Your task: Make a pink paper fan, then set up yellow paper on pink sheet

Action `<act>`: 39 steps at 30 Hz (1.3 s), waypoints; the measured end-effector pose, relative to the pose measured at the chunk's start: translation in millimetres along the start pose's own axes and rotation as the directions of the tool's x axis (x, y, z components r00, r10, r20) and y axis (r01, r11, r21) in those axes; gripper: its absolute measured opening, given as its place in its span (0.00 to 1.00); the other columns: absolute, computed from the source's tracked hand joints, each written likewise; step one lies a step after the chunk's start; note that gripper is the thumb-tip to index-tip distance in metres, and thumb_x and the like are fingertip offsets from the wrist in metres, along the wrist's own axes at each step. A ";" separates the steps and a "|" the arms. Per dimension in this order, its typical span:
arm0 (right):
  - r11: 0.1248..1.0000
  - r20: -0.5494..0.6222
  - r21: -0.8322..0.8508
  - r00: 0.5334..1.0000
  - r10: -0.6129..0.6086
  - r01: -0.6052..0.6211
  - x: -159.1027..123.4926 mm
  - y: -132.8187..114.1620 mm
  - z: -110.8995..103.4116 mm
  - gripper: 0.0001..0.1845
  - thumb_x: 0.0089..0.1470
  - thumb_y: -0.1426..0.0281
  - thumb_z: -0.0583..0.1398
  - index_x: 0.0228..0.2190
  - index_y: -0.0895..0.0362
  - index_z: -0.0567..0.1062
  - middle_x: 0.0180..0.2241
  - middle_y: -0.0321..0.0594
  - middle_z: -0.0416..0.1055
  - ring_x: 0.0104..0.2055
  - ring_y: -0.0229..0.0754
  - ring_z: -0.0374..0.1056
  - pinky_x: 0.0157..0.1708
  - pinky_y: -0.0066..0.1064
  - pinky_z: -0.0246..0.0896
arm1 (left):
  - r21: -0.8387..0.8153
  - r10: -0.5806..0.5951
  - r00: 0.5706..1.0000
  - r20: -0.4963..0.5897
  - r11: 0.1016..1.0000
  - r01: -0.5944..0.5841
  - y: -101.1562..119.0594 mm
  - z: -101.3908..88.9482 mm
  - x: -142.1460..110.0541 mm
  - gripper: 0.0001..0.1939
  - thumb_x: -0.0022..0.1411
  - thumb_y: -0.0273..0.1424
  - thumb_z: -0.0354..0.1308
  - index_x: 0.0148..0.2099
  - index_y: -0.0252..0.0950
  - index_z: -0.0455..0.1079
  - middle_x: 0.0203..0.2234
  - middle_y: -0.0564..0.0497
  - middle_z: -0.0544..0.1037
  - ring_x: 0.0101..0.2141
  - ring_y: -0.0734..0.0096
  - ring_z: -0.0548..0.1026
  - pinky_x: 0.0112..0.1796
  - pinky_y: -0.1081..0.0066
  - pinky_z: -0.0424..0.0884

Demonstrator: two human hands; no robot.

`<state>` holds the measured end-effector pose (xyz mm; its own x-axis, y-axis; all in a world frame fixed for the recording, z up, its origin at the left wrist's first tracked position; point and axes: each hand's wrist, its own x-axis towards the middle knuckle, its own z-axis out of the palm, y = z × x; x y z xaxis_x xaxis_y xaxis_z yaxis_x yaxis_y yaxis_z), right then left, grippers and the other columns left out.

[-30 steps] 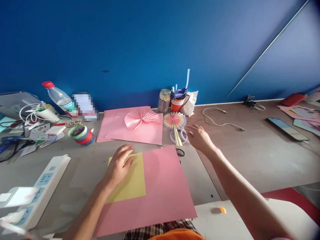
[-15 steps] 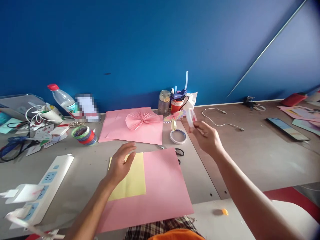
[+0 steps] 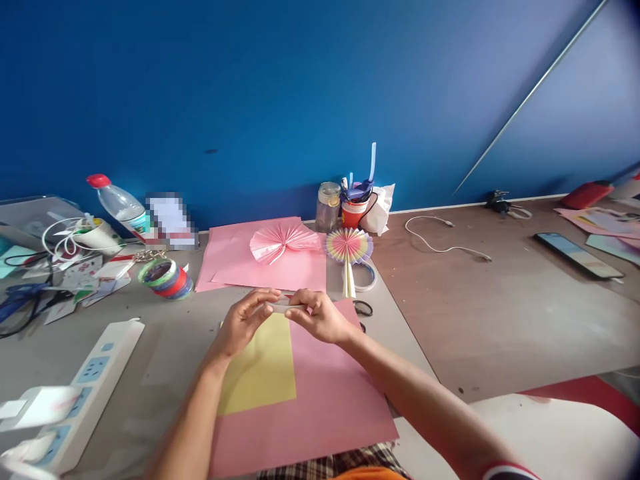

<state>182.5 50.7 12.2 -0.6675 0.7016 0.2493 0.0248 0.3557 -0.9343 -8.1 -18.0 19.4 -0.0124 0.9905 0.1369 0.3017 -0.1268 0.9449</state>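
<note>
My left hand [image 3: 246,321] and my right hand [image 3: 319,316] meet above the sheets, both pinching a thin whitish tape roll [image 3: 280,305] with a bit of red on it. Fingers cover most of the roll. Beneath my hands lies a yellow paper rectangle [image 3: 265,373] on a larger pink paper sheet [image 3: 320,427]. Just beyond, a pleated pink paper fan [image 3: 285,241] rests on stacked pink sheets [image 3: 235,270]. To its right is a multicoloured pleated paper rosette [image 3: 349,245] with a pale folded handle, partly over another tape ring [image 3: 370,277].
Scissor handles [image 3: 363,308] poke out beside the pink sheet. Coloured tape rolls [image 3: 167,278] and a power strip [image 3: 95,390] stand left. Against the wall are a glass jar [image 3: 328,207] and a red cup of tools [image 3: 353,213]. A phone [image 3: 577,255] lies right.
My right hand has brought the tape roll from beside the rosette to above the yellow paper. My left hand has closed on it too. The rosette now lies nearer, over the other ring.
</note>
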 end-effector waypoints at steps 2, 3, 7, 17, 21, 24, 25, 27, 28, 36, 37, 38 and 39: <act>0.983 0.074 0.159 0.994 0.083 -0.094 -2.0 5.4 -3.7 0.15 0.53 0.58 0.59 0.26 0.57 0.68 0.19 0.29 0.54 0.21 0.31 0.49 0.22 0.26 0.47 | -0.015 -0.030 0.997 0.069 0.999 0.031 -2.8 -0.2 -0.8 0.16 0.60 0.43 0.56 0.41 0.36 0.73 0.47 0.44 0.75 0.49 0.59 0.72 0.49 0.63 0.68; 0.965 0.113 0.225 0.987 0.110 -0.134 -3.4 8.0 -6.0 0.15 0.53 0.57 0.59 0.27 0.57 0.68 0.19 0.28 0.54 0.21 0.31 0.48 0.22 0.25 0.46 | -0.018 -0.053 0.993 0.104 0.998 0.056 -3.6 -0.4 -1.6 0.15 0.61 0.42 0.56 0.41 0.36 0.73 0.45 0.44 0.76 0.47 0.60 0.72 0.48 0.63 0.68; 0.906 0.235 0.368 0.964 0.125 -0.207 -6.7 16.0 -15.5 0.12 0.51 0.61 0.60 0.28 0.59 0.71 0.22 0.33 0.63 0.25 0.33 0.55 0.27 0.27 0.52 | -0.053 -0.108 0.974 0.197 0.991 0.121 -3.7 -1.4 -5.3 0.17 0.60 0.45 0.55 0.36 0.35 0.73 0.38 0.46 0.78 0.41 0.60 0.74 0.45 0.62 0.68; 0.625 0.289 0.715 0.946 0.143 -0.313 -3.0 27.5 -12.8 0.06 0.41 0.68 0.59 0.21 0.58 0.71 0.11 0.27 0.51 0.19 0.34 0.51 0.28 0.31 0.54 | -0.277 -0.028 0.924 0.380 0.950 0.143 3.5 9.5 -9.1 0.19 0.60 0.47 0.54 0.40 0.36 0.73 0.37 0.43 0.77 0.46 0.54 0.73 0.50 0.54 0.65; 0.747 0.285 0.596 0.947 0.145 -0.294 -3.4 29.1 -16.9 0.08 0.43 0.66 0.61 0.23 0.59 0.71 0.15 0.30 0.57 0.21 0.35 0.55 0.28 0.30 0.53 | -0.196 -0.091 0.920 0.382 0.965 0.176 0.8 6.9 -10.2 0.18 0.61 0.47 0.53 0.38 0.36 0.71 0.34 0.44 0.78 0.40 0.59 0.74 0.47 0.56 0.68; 0.895 0.209 0.400 0.971 0.119 -0.196 -4.2 24.6 -19.9 0.12 0.48 0.61 0.60 0.26 0.59 0.71 0.20 0.34 0.63 0.23 0.35 0.56 0.27 0.28 0.53 | -0.117 -0.131 0.970 0.206 0.981 0.158 -4.8 9.3 -9.2 0.17 0.62 0.44 0.53 0.41 0.36 0.70 0.38 0.45 0.77 0.42 0.61 0.74 0.47 0.59 0.69; 0.945 0.148 0.297 0.985 0.094 -0.135 -4.6 22.4 -19.3 0.12 0.51 0.60 0.59 0.27 0.58 0.71 0.21 0.35 0.64 0.24 0.35 0.57 0.27 0.29 0.54 | -0.099 -0.114 0.990 0.087 0.987 0.123 -7.4 11.8 -8.6 0.16 0.61 0.43 0.54 0.43 0.36 0.69 0.41 0.44 0.76 0.45 0.60 0.73 0.48 0.59 0.69; 1.000 0.003 0.006 1.000 -0.023 0.023 -5.6 18.7 -15.1 0.11 0.55 0.62 0.56 0.29 0.57 0.70 0.23 0.37 0.66 0.27 0.37 0.59 0.30 0.31 0.56 | -0.039 -0.016 0.987 -0.157 0.999 0.010 -12.8 18.6 -7.4 0.18 0.61 0.41 0.55 0.49 0.37 0.67 0.49 0.43 0.72 0.53 0.58 0.69 0.54 0.58 0.65; 0.981 -0.055 -0.162 0.992 -0.117 0.106 -6.2 17.7 -11.8 0.10 0.57 0.64 0.55 0.29 0.56 0.70 0.24 0.37 0.66 0.28 0.38 0.60 0.34 0.33 0.57 | 0.011 0.050 0.970 -0.237 0.999 -0.049 -15.1 22.4 -7.1 0.19 0.62 0.40 0.55 0.52 0.38 0.65 0.53 0.43 0.69 0.57 0.58 0.65 0.56 0.57 0.62; 0.705 -0.118 -0.662 0.892 -0.436 0.257 -6.5 25.1 4.1 0.09 0.59 0.71 0.53 0.28 0.55 0.69 0.22 0.36 0.70 0.26 0.38 0.61 0.42 0.36 0.56 | 0.267 0.200 0.979 -0.046 0.947 -0.181 -19.1 41.6 -12.2 0.30 0.67 0.35 0.49 0.68 0.45 0.46 0.67 0.47 0.50 0.65 0.58 0.48 0.63 0.56 0.51; 0.699 -0.127 -0.671 0.891 -0.436 0.246 -6.0 25.5 3.8 0.09 0.59 0.72 0.53 0.28 0.55 0.69 0.21 0.36 0.70 0.25 0.38 0.61 0.42 0.36 0.56 | 0.272 0.203 0.979 -0.033 0.944 -0.186 -19.4 42.9 -12.5 0.30 0.67 0.34 0.48 0.68 0.46 0.44 0.67 0.47 0.48 0.66 0.58 0.47 0.63 0.55 0.51; 0.693 -0.133 -0.679 0.888 -0.440 0.241 -5.6 25.3 3.5 0.09 0.59 0.72 0.53 0.27 0.55 0.69 0.21 0.36 0.69 0.25 0.38 0.61 0.42 0.35 0.56 | 0.272 0.204 0.979 -0.029 0.944 -0.189 -19.9 44.2 -12.6 0.31 0.67 0.34 0.48 0.69 0.46 0.43 0.67 0.48 0.47 0.66 0.58 0.46 0.63 0.55 0.50; 0.687 -0.136 -0.686 0.885 -0.446 0.241 -5.3 24.8 3.4 0.09 0.59 0.73 0.53 0.28 0.55 0.69 0.21 0.35 0.69 0.26 0.38 0.62 0.41 0.35 0.56 | 0.270 0.206 0.978 -0.027 0.944 -0.192 -20.5 45.5 -12.5 0.31 0.67 0.34 0.48 0.69 0.46 0.43 0.68 0.48 0.46 0.66 0.58 0.46 0.63 0.55 0.50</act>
<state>184.1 53.7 -13.2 -0.5002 0.5462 0.6719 0.3667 0.8366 -0.4071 29.3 -25.4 -15.2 0.0242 0.9412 0.3370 0.5445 -0.2951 0.7851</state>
